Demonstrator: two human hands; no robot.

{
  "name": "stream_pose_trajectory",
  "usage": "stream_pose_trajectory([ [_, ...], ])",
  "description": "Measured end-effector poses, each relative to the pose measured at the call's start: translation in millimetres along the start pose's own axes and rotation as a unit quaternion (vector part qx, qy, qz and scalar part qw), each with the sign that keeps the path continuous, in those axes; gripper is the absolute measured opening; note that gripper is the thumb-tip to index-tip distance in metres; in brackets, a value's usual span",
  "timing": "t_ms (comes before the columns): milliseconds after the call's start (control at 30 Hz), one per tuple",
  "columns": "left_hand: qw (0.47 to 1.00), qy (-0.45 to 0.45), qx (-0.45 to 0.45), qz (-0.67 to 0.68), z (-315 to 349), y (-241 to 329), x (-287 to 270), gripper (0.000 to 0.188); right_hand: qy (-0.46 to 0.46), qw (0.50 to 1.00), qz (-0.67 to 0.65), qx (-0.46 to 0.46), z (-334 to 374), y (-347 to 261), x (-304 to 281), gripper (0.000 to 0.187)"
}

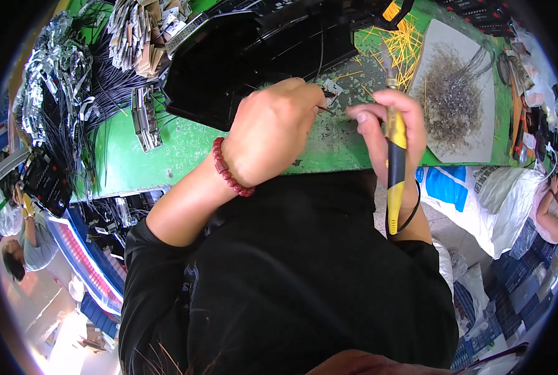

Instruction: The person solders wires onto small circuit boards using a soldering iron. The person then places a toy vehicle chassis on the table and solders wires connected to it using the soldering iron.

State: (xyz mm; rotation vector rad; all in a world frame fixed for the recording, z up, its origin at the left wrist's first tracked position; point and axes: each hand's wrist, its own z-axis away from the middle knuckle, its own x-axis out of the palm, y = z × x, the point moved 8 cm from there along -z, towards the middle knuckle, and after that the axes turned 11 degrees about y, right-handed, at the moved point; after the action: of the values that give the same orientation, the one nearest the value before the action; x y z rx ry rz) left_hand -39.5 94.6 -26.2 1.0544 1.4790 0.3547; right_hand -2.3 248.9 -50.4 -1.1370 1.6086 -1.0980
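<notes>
My left hand [273,128], with a red bead bracelet [224,169] at the wrist, is closed, thumb and index finger pinching a thin dark wire [327,110]. To its right, my right hand [404,122] grips a yellow-and-black soldering iron [396,165]. The iron lies between thumb and fingers with its metal tip pointing away from me. My right thumb and index fingertip are close to the wire's end; whether they touch it I cannot tell. Beyond my left hand sits a large black plastic housing [207,81].
Yellow thin tubes [406,47] lie heaped at the back right, beside a white sheet [438,44] covered with dark wire clippings [448,100]. At the left are metal parts with black wires [60,81], stacked cardboard pieces [132,37] and a metal bracket [146,119] on the green table [119,156].
</notes>
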Motion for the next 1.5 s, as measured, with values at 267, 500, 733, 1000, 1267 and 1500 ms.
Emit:
stream_pose_trajectory([
  [267,0.999,0.010,0.003,0.041,-1,4,0,0.007,0.024,0.994,-0.035,-0.101,-2,-12,12,0.040],
  [500,0.994,0.020,-0.006,0.107,-2,-1,0,0.005,-0.005,0.996,-0.083,-0.028,0,-2,16,0.049],
  [733,0.992,-0.036,-0.015,0.121,-4,-5,4,0.006,-0.057,0.990,-0.121,-0.045,-8,-1,14,0.053],
  [1000,0.977,-0.118,-0.009,0.179,-10,-3,9,0.006,-0.129,0.975,-0.184,0.002,-11,3,16,0.049],
  [1267,0.969,-0.146,-0.004,0.198,-12,-1,13,0.006,-0.086,0.982,-0.159,-0.056,-7,3,13,0.043],
  [1500,0.993,-0.043,-0.009,0.109,-8,0,7,0.006,0.018,0.982,-0.075,-0.174,1,-9,11,0.037],
])
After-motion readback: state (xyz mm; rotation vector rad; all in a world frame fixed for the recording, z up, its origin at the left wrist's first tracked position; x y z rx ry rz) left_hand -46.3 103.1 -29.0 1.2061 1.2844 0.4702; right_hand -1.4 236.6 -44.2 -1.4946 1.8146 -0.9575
